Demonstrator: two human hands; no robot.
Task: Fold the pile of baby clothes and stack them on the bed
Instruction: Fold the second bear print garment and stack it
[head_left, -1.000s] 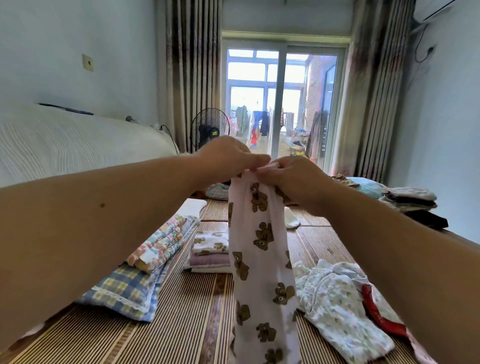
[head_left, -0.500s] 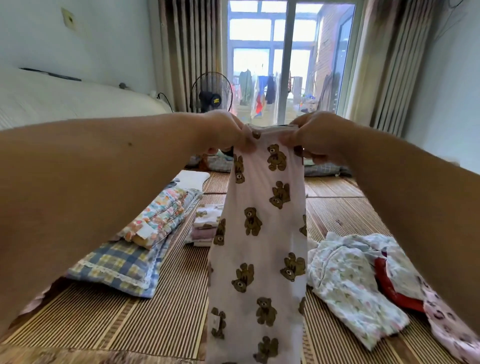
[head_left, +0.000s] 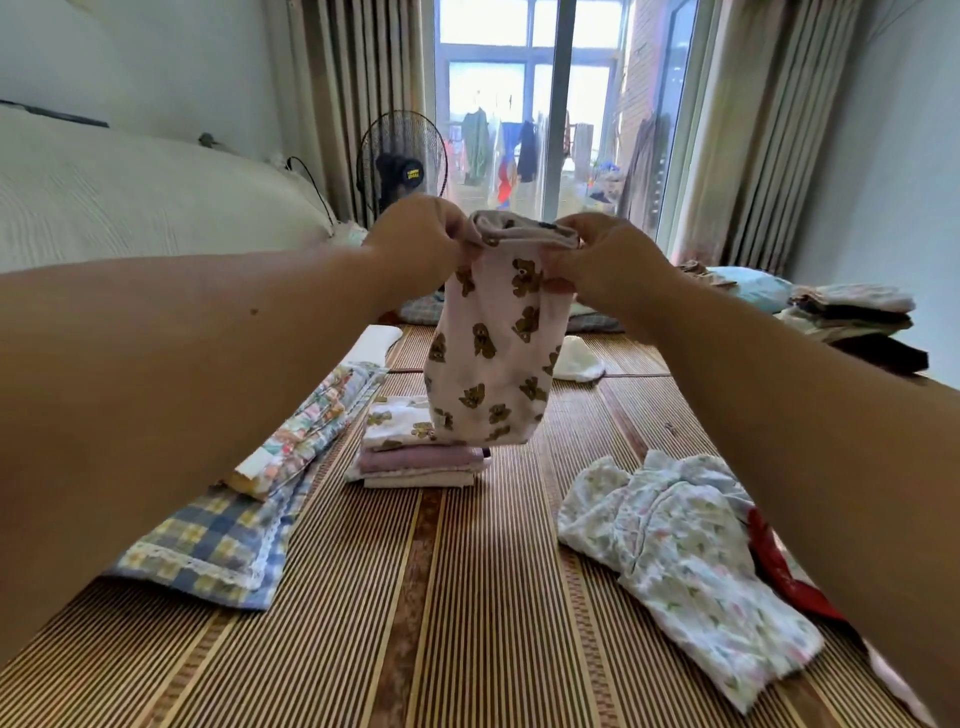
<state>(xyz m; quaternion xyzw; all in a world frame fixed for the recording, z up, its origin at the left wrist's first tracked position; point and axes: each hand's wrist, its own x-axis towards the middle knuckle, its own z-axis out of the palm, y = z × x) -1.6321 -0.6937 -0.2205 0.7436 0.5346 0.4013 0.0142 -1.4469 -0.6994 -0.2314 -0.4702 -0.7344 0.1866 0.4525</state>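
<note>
Head view: the left hand (head_left: 421, 236) and right hand (head_left: 602, 260) each pinch the top fold of the bear-print garment (head_left: 493, 364), which hangs over the folded stack (head_left: 415, 452) mid-bed (head_left: 467, 623). It seems halved already. Keep the corners level and lower it squarely.

bed (head_left: 467, 639) striped mat | left: plaid pillow (head_left: 208, 551) | centre: folded stack (head_left: 415, 460) | near right: loose floral clothes (head_left: 685, 561) | far right: folded pile (head_left: 852, 317)
</note>
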